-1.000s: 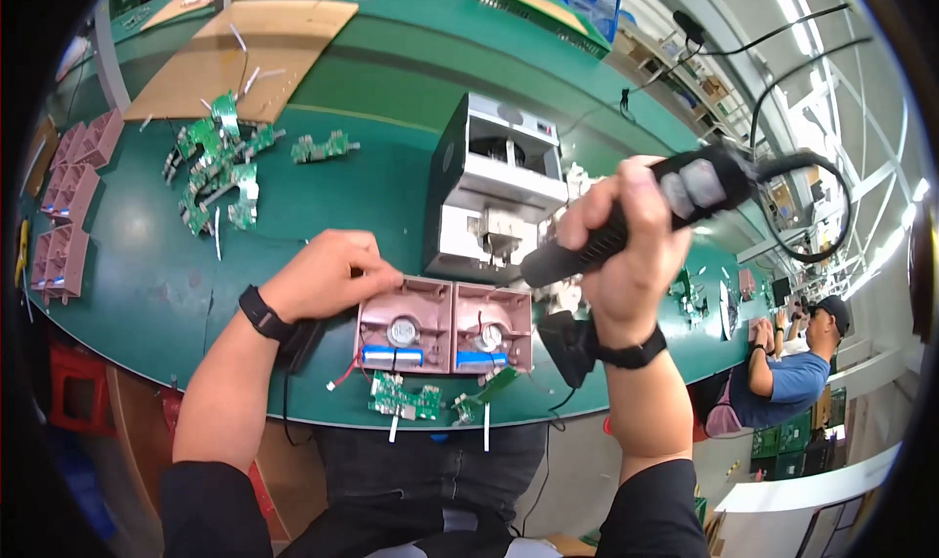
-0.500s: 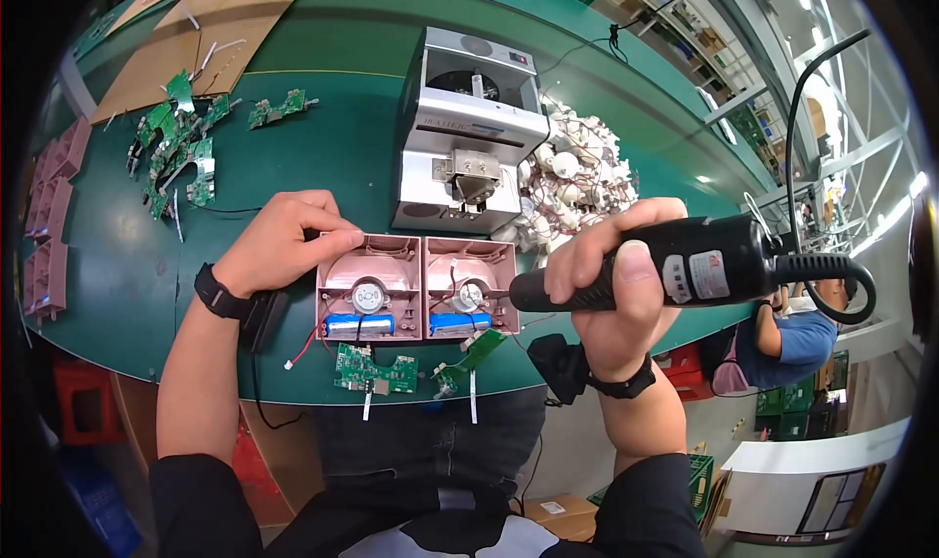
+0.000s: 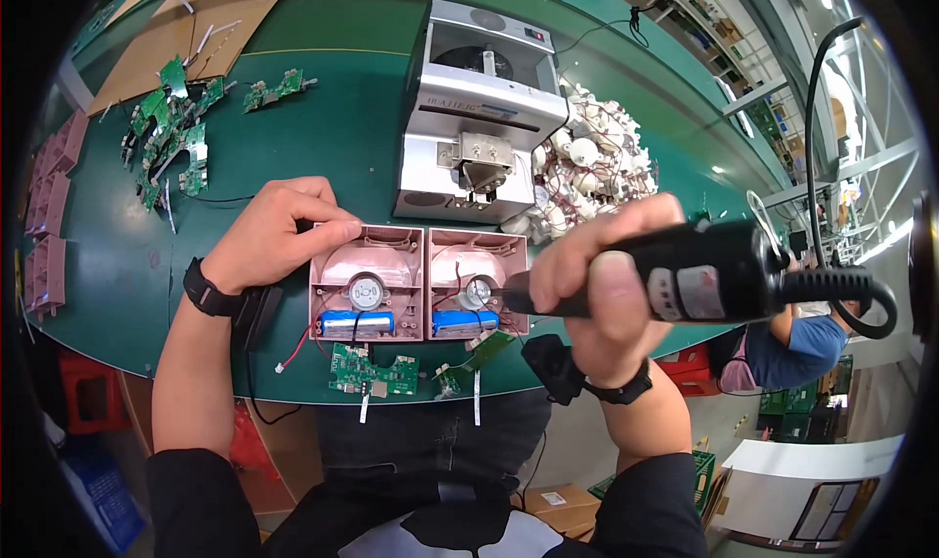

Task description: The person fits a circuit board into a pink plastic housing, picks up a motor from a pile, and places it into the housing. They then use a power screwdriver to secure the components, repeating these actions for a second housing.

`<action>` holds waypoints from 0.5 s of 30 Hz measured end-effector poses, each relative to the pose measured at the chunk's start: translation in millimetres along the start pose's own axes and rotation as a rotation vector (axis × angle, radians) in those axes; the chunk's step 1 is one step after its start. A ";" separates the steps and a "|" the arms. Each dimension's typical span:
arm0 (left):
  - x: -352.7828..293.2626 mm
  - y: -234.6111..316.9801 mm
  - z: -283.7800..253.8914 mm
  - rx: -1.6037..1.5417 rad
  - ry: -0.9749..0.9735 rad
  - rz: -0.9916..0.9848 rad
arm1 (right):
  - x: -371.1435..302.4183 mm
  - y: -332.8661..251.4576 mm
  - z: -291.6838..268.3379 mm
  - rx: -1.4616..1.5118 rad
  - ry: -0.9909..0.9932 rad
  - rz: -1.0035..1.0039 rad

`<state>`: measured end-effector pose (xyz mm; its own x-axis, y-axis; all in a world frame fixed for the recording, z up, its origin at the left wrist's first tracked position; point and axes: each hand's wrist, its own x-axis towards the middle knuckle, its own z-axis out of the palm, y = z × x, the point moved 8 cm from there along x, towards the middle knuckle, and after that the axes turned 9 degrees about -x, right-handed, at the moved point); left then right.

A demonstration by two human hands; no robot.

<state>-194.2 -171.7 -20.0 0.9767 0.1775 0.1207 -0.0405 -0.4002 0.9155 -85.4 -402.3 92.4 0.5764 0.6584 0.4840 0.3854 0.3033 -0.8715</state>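
Note:
My left hand is closed on the upper left corner of a pink plastic housing, its thumb along the top edge. A round metal motor and a blue battery sit inside. The second pink housing stands beside it on the right, with a similar motor and battery. My right hand is wrapped round a black corded electric screwdriver, held nearly level. Its blurred front end reaches over the right housing by the motor; whether it touches cannot be told.
Green circuit boards hang by wires at the table's front edge. A grey machine stands behind the housings, with a heap of white wired parts to its right. More boards and pink housings lie left. A person sits at right.
The screwdriver in my right hand has moved left and its front end now overlaps the right housing near its motor. My left hand keeps its hold; the whole view has shifted slightly.

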 end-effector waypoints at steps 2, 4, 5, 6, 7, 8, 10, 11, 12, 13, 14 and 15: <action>0.7 0.7 -0.9 0.016 0.007 -0.003 | 0.5 2.3 1.8 -0.041 -0.003 0.000; 0.8 0.0 -1.1 0.011 0.008 0.005 | 1.2 2.8 5.6 -0.117 -0.020 -0.011; 0.4 -0.5 -1.7 0.008 0.012 0.010 | 0.1 3.0 7.2 -0.118 -0.022 -0.018; 0.1 -0.2 -2.4 0.006 0.017 0.018 | -1.7 5.2 6.9 -0.094 -0.002 -0.005; -0.6 0.5 -2.8 0.009 0.024 0.026 | -3.0 6.4 6.8 -0.071 0.016 0.006; -1.6 1.2 -1.7 0.011 0.017 0.037 | -2.5 5.1 7.2 -0.046 0.033 0.017; -1.5 1.2 -1.6 0.018 0.013 0.063 | 5.0 -3.2 3.7 -0.038 0.020 0.012; -1.3 1.1 -3.8 0.025 0.028 0.071 | 9.1 -6.6 0.0 -0.025 0.015 0.023; -0.4 1.0 -3.7 0.028 0.020 0.078 | 14.0 -9.6 -1.6 -0.011 0.010 0.035; 0.6 0.8 -3.8 0.031 0.012 0.084 | 23.2 -16.2 -2.1 -0.008 -0.001 0.022; -0.5 1.4 -0.2 0.026 -0.007 0.087 | 34.3 -30.4 -8.8 0.074 0.076 -0.021; -2.2 2.2 0.7 0.026 -0.002 0.089 | 44.0 -38.6 -14.0 0.157 0.153 -0.063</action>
<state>-196.4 -173.6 -18.6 0.9700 0.1382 0.2000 -0.1215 -0.4371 0.8912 -64.8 -394.7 148.5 0.6621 0.5264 0.5334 0.3138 0.4517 -0.8352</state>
